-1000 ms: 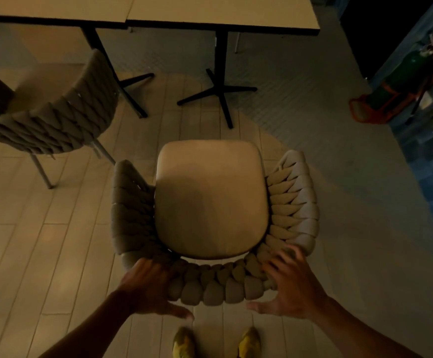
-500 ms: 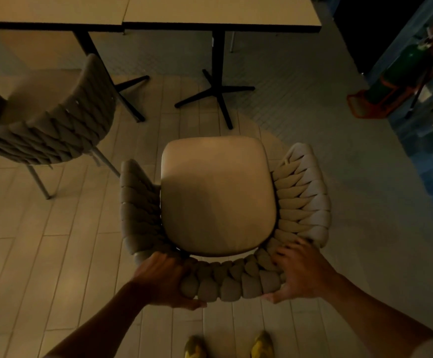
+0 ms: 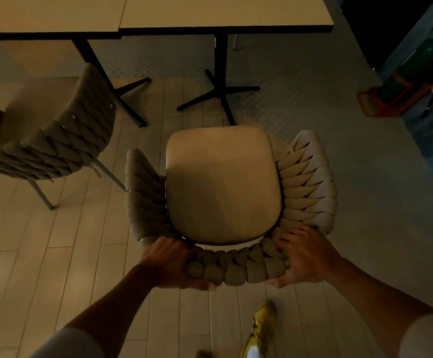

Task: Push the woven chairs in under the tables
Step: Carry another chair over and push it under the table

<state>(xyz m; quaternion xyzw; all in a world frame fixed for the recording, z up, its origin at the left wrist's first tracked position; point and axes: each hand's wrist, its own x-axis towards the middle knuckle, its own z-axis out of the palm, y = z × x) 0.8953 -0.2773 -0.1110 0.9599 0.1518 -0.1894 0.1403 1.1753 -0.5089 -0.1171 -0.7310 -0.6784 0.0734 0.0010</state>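
Observation:
A beige woven chair (image 3: 223, 184) with a padded seat stands right below me, its open front facing the right table (image 3: 225, 14). My left hand (image 3: 170, 264) grips the left end of its braided backrest, and my right hand (image 3: 305, 259) grips the right end. The seat's front edge lies close to the foot of the table's black pedestal (image 3: 221, 81), short of the tabletop. A second woven chair (image 3: 55, 130) stands at the left, angled toward the left table (image 3: 47, 16).
Both tables stand edge to edge on black cross-foot pedestals. A green cylinder in an orange stand (image 3: 411, 81) sits by the blue wall at the right. My yellow shoe (image 3: 261, 324) is on the plank floor behind the chair.
Both hands went from resting on the backrest to closing around it. The chair has moved forward, nearer the right table's pedestal, and I have stepped after it.

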